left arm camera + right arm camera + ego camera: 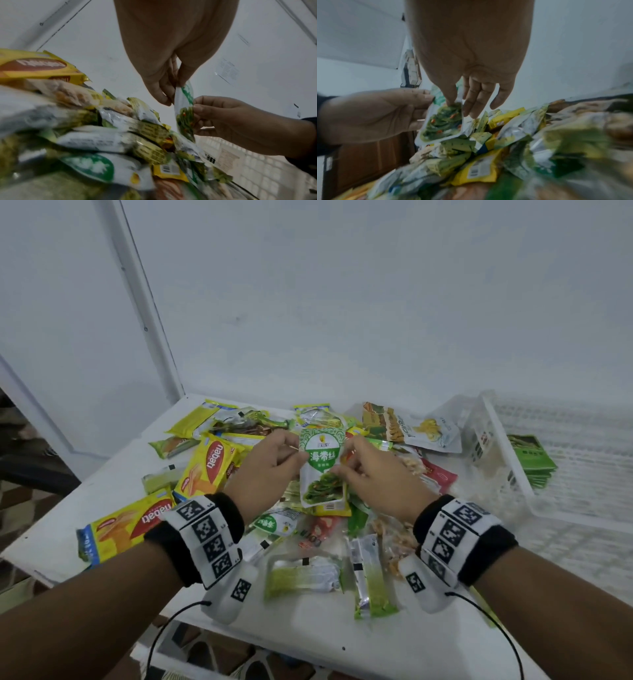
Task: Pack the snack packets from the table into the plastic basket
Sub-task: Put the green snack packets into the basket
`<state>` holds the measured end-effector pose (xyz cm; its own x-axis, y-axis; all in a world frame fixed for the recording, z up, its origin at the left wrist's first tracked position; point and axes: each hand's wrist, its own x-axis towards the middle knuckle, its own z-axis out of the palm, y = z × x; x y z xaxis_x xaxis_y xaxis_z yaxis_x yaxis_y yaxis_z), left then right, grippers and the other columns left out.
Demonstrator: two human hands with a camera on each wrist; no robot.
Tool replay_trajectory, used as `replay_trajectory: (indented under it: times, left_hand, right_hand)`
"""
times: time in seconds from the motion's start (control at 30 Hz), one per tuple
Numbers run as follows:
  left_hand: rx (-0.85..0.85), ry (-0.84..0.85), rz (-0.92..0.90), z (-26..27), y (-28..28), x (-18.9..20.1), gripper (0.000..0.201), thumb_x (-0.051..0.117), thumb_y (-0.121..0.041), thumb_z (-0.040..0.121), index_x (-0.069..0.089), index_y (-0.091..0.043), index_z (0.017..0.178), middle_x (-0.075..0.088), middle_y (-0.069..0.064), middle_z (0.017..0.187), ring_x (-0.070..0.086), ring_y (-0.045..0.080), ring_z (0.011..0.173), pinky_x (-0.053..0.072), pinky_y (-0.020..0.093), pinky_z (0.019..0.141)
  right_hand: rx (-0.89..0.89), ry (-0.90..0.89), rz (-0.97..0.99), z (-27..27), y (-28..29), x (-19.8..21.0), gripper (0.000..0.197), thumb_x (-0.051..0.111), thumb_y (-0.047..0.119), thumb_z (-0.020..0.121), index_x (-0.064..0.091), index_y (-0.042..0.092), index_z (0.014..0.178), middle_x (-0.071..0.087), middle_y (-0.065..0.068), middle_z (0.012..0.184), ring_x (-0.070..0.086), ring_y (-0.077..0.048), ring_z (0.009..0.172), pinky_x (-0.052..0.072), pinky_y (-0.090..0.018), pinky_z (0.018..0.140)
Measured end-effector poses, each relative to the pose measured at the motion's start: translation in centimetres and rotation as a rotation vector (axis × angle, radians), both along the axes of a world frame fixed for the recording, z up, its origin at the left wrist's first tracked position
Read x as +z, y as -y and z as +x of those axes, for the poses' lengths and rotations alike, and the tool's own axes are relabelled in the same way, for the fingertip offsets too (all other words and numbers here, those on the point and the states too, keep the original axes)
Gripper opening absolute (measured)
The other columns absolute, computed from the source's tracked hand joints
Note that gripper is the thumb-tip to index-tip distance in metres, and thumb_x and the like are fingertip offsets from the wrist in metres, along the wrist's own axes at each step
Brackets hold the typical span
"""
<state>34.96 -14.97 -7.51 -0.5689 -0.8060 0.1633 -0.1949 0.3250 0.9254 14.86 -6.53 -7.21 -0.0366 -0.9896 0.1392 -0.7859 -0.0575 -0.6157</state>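
A white-and-green seaweed packet [322, 467] is held upright above the pile of snack packets. My left hand [297, 460] pinches its upper left edge and my right hand [339, 470] pinches its right edge. The left wrist view shows the packet [184, 108] edge-on, with my left hand [171, 93] at its top and my right hand [197, 108] at its side. The right wrist view shows my right thumb on the packet [443, 121] while my left hand [426, 102] supports it from behind. The white plastic basket [510, 453] stands at the right with green packets [531, 460] inside.
Many packets cover the white table [102, 474]: yellow wafer packs [209, 463] on the left, green stick packs [371, 577] at the front, and larger pouches [431, 433] near the basket. A wall stands close behind. The table's front edge lies just below my wrists.
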Motion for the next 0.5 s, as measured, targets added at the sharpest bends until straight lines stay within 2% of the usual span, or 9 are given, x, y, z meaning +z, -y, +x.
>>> replay_trajectory:
  times: [0.07,0.1,0.13,0.2,0.23,0.27,0.37,0.43,0.5]
  left_hand:
    - [-0.036,0.017,-0.033,0.8,0.7,0.2,0.009,0.063,-0.02,0.101,0.056,-0.025,0.106,0.064,-0.016,0.07,0.062,0.007,0.073,0.051,0.032,0.076]
    - [-0.041,0.012,-0.038,1.3,0.9,0.4,0.013,0.063,-0.017,0.101,0.058,-0.026,0.109,0.068,-0.02,0.074,0.065,0.002,0.075,0.051,0.029,0.076]
    - [-0.034,0.003,-0.043,1.7,1.3,0.4,0.013,0.062,-0.014,0.101,0.059,-0.024,0.109,0.07,-0.022,0.076,0.066,-0.002,0.076,0.051,0.029,0.077]
    - [0.013,0.006,-0.072,2.5,2.0,0.5,0.01,0.065,-0.015,0.099,0.055,-0.019,0.096,0.059,-0.021,0.059,0.054,-0.004,0.057,0.045,0.031,0.067]
    - [0.055,0.023,-0.079,2.9,2.4,0.4,0.015,0.067,-0.02,0.098,0.053,-0.018,0.095,0.05,-0.017,0.053,0.044,0.001,0.052,0.04,0.034,0.061]
    - [0.09,0.03,-0.068,3.3,3.0,0.2,0.02,0.07,-0.024,0.096,0.052,-0.016,0.099,0.047,-0.013,0.051,0.041,0.006,0.053,0.041,0.041,0.06]
    - [0.129,0.049,-0.021,4.3,4.4,0.0,0.032,0.076,-0.032,0.09,0.054,-0.018,0.107,0.06,-0.009,0.057,0.056,0.017,0.063,0.058,0.053,0.074]
    - [0.105,0.076,-0.013,4.6,4.9,0.2,0.03,0.077,-0.035,0.09,0.055,-0.022,0.105,0.07,-0.003,0.068,0.07,0.02,0.075,0.06,0.052,0.074]
    - [0.087,0.114,-0.034,4.9,5.7,0.6,0.026,0.075,-0.033,0.091,0.055,-0.024,0.105,0.075,0.0,0.082,0.074,0.018,0.082,0.057,0.041,0.066]
  right_hand:
    - [-0.016,0.113,-0.047,0.9,0.9,0.3,0.013,0.059,0.032,0.102,0.053,0.021,0.102,0.065,0.005,0.085,0.057,-0.002,0.069,0.046,-0.021,0.063]
    - [-0.021,0.154,-0.065,1.4,1.3,0.5,0.011,0.061,0.029,0.102,0.054,0.02,0.099,0.064,0.004,0.085,0.058,-0.004,0.07,0.046,-0.02,0.064]
    - [-0.019,0.191,-0.068,1.8,1.8,0.7,0.011,0.062,0.027,0.101,0.055,0.02,0.097,0.065,0.002,0.084,0.06,-0.009,0.072,0.047,-0.022,0.066]
    - [-0.01,0.267,-0.035,2.7,2.7,0.7,0.012,0.063,0.027,0.1,0.055,0.018,0.098,0.065,0.001,0.08,0.06,-0.014,0.07,0.048,-0.028,0.069]
    - [-0.001,0.309,-0.011,3.2,3.0,0.8,0.013,0.064,0.027,0.1,0.055,0.017,0.1,0.064,0.003,0.076,0.059,-0.011,0.067,0.049,-0.031,0.071]
    - [0.009,0.347,0.009,3.6,3.5,0.6,0.016,0.066,0.027,0.099,0.055,0.015,0.099,0.063,0.004,0.074,0.059,-0.01,0.068,0.052,-0.037,0.075]
    - [0.01,0.388,0.025,4.3,4.5,0.1,0.022,0.071,0.029,0.096,0.056,0.013,0.094,0.062,0.005,0.073,0.061,-0.012,0.072,0.053,-0.053,0.084]
    - [-0.01,0.402,0.017,4.7,4.8,-0.2,0.022,0.071,0.029,0.095,0.053,0.015,0.092,0.062,-0.001,0.074,0.059,-0.013,0.069,0.053,-0.052,0.079]
    - [-0.032,0.442,0.005,4.7,5.0,-0.3,0.022,0.068,0.027,0.098,0.051,0.014,0.093,0.058,0.001,0.067,0.052,-0.016,0.062,0.047,-0.044,0.068]
